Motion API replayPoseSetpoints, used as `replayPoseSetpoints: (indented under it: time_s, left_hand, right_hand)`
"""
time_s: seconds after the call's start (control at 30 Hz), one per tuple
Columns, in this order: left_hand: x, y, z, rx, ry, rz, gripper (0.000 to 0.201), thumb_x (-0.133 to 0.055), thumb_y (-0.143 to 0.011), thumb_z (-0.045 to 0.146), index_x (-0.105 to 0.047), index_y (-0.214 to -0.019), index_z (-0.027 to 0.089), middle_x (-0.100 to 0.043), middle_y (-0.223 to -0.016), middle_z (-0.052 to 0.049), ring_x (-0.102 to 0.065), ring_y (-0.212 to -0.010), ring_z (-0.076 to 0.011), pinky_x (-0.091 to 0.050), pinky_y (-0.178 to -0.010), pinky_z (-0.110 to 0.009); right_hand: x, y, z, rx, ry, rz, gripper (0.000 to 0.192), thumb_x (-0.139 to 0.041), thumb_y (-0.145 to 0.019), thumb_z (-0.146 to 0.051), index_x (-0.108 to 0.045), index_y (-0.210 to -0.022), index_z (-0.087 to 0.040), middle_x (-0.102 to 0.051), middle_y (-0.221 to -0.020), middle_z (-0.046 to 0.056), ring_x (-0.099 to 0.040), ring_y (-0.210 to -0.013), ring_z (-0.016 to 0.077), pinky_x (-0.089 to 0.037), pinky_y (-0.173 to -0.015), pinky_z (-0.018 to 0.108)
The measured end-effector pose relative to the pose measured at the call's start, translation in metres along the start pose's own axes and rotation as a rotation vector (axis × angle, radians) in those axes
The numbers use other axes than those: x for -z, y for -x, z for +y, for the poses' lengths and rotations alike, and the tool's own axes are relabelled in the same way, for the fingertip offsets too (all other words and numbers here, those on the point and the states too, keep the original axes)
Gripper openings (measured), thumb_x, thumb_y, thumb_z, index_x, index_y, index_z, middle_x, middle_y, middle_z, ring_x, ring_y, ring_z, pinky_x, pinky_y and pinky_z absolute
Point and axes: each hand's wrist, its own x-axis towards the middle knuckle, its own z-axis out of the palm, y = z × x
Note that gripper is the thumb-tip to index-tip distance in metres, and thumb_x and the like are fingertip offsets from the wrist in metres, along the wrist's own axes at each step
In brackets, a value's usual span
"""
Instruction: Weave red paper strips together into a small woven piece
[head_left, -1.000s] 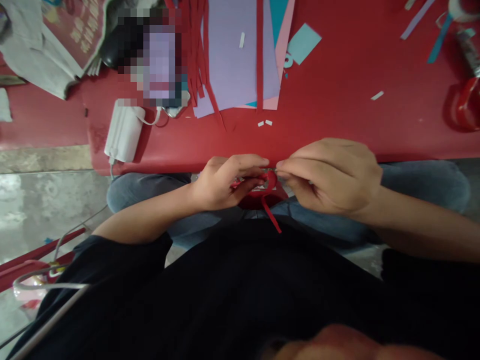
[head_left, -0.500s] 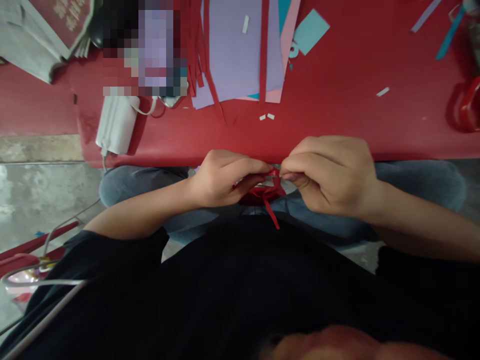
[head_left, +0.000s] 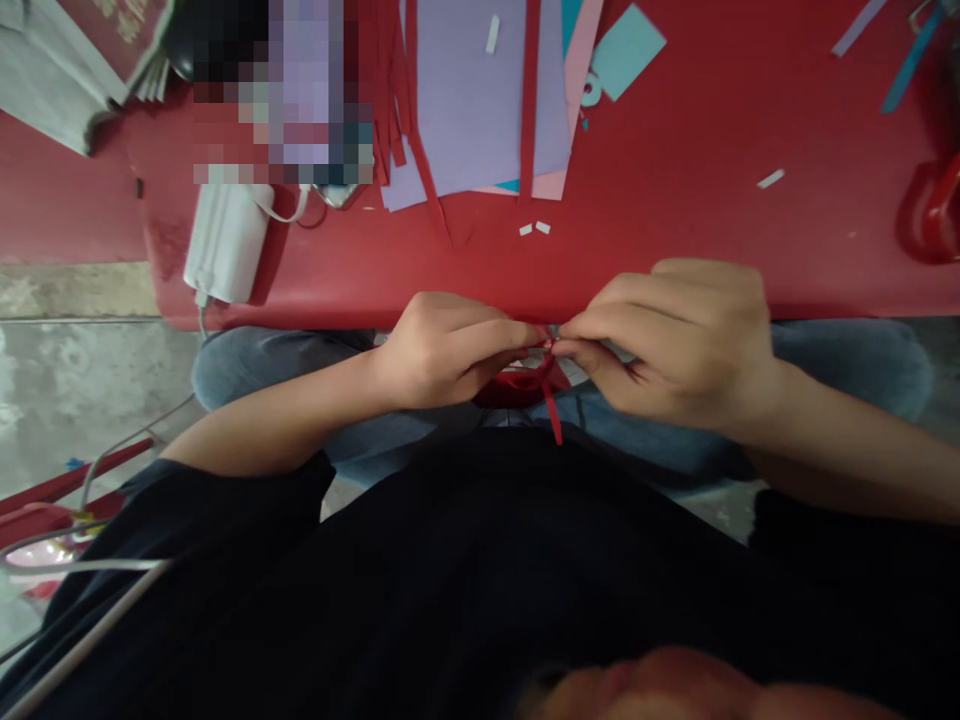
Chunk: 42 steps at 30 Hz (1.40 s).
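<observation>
Over my lap, just short of the table edge, my left hand (head_left: 457,350) pinches a narrow red strip (head_left: 553,405) of what looks like paper. My right hand (head_left: 667,340) is closed at the same spot, thumb and forefinger on the strip's upper part, fingertips almost meeting the left ones. The strip's loose end hangs down toward my shirt. Below the left fingers is a red rounded thing (head_left: 506,388), its kind unclear and mostly covered by the hand.
On the red table (head_left: 697,200) lie purple sheets (head_left: 472,110) with red strips (head_left: 529,100) over them, a light blue piece (head_left: 628,50), small white scraps (head_left: 771,179) and a white power bank (head_left: 229,240) with a cable. A red roundish object (head_left: 945,215) sits at the right edge.
My right hand has shifted slightly right, and its fingertips now pinch closer to the strip's top. The strip's hanging end is straighter; the loop seen before is smaller.
</observation>
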Motion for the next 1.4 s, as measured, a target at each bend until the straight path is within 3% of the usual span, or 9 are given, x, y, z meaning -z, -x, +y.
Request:
replayPoseSetpoints:
  time_s: [0.13, 0.33, 0.5, 0.6, 0.77, 0.97, 1.1, 1.3, 1.4]
  left_hand:
    - [0.002, 0.0, 0.001, 0.034, 0.06, -0.026, 0.016, -0.075, -0.108, 0.026, -0.076, -0.124, 0.022, -0.088, -0.098, -0.001, -0.084, -0.077, -0.0131, -0.06, -0.071, -0.023]
    - [0.008, -0.003, 0.01, 0.181, 0.114, -0.014, 0.013, -0.075, -0.109, 0.029, -0.08, -0.119, 0.023, -0.088, -0.094, -0.003, -0.083, -0.075, -0.0128, -0.064, -0.068, -0.021]
    - [0.011, -0.008, 0.013, 0.286, 0.181, 0.025, 0.015, -0.073, -0.11, 0.033, -0.081, -0.114, 0.021, -0.087, -0.094, -0.003, -0.085, -0.079, -0.0142, -0.068, -0.073, -0.022]
    - [0.011, -0.008, 0.013, 0.291, 0.227, 0.04, 0.012, -0.074, -0.109, 0.03, -0.081, -0.115, 0.022, -0.087, -0.098, -0.003, -0.086, -0.082, -0.0141, -0.068, -0.076, -0.021]
    - [0.012, -0.01, 0.015, 0.245, 0.292, 0.074, 0.013, -0.082, -0.102, 0.019, -0.08, -0.115, 0.019, -0.088, -0.098, -0.005, -0.085, -0.081, -0.0117, -0.066, -0.076, -0.017]
    - [0.015, -0.015, 0.018, 0.232, 0.471, 0.078, 0.012, -0.082, -0.103, 0.026, -0.079, -0.113, 0.022, -0.087, -0.113, -0.012, -0.085, -0.105, -0.0212, -0.071, -0.096, -0.035]
    - [0.017, -0.017, 0.016, 0.212, 0.526, 0.082, 0.018, -0.085, -0.099, 0.016, -0.078, -0.115, 0.02, -0.083, -0.104, -0.011, -0.083, -0.098, -0.018, -0.07, -0.089, -0.029]
    - [0.021, -0.017, 0.015, 0.14, 0.511, 0.03, 0.017, -0.086, -0.099, 0.018, -0.08, -0.115, 0.019, -0.08, -0.113, -0.013, -0.081, -0.103, -0.0186, -0.069, -0.095, -0.031]
    - [0.022, -0.018, 0.017, 0.144, 0.489, -0.004, 0.016, -0.085, -0.099, 0.02, -0.082, -0.115, 0.021, -0.077, -0.117, -0.013, -0.08, -0.11, -0.0199, -0.068, -0.098, -0.033]
  right_hand:
    - [0.002, -0.004, 0.007, -0.039, -0.103, -0.035, 0.032, -0.075, -0.111, -0.055, -0.078, -0.097, -0.026, -0.081, -0.088, 0.001, -0.063, -0.066, 0.0183, -0.037, -0.062, 0.041]
    - [0.001, -0.012, 0.012, -0.093, -0.474, -0.041, 0.029, -0.074, -0.113, -0.05, -0.082, -0.097, -0.027, -0.079, -0.084, 0.0, -0.069, -0.068, 0.0151, -0.045, -0.061, 0.033]
    - [0.001, -0.013, 0.008, -0.06, -0.461, 0.132, 0.013, -0.076, -0.112, -0.037, -0.084, -0.113, -0.026, -0.078, -0.086, 0.0, -0.07, -0.07, 0.0153, -0.047, -0.061, 0.032]
    - [0.002, -0.012, 0.005, -0.015, -0.452, 0.075, 0.017, -0.077, -0.111, -0.034, -0.082, -0.127, -0.029, -0.081, -0.094, 0.001, -0.069, -0.07, 0.0151, -0.05, -0.061, 0.032]
    - [-0.008, -0.011, 0.007, -0.107, -0.407, 0.118, 0.011, -0.071, -0.11, -0.024, -0.08, -0.116, -0.024, -0.078, -0.091, 0.002, -0.068, -0.072, 0.0158, -0.051, -0.065, 0.031]
    - [-0.039, -0.016, 0.024, -0.061, -0.641, -0.011, 0.006, -0.073, -0.108, -0.018, -0.079, -0.109, -0.02, -0.078, -0.098, 0.004, -0.071, -0.08, 0.013, -0.055, -0.072, 0.026]
    - [-0.048, -0.02, 0.039, -0.099, -0.625, -0.017, 0.008, -0.08, -0.105, -0.02, -0.082, -0.112, -0.02, -0.08, -0.101, 0.004, -0.071, -0.079, 0.012, -0.057, -0.075, 0.024]
    - [-0.049, -0.023, 0.039, -0.019, -0.882, -0.334, 0.013, -0.084, -0.104, -0.029, -0.084, -0.113, -0.02, -0.082, -0.116, 0.009, -0.081, -0.104, 0.018, -0.064, -0.093, 0.027]
    - [-0.052, -0.018, 0.03, 0.021, -0.903, -0.315, 0.013, -0.084, -0.105, -0.031, -0.087, -0.113, -0.021, -0.082, -0.118, 0.011, -0.081, -0.107, 0.0196, -0.065, -0.096, 0.03]
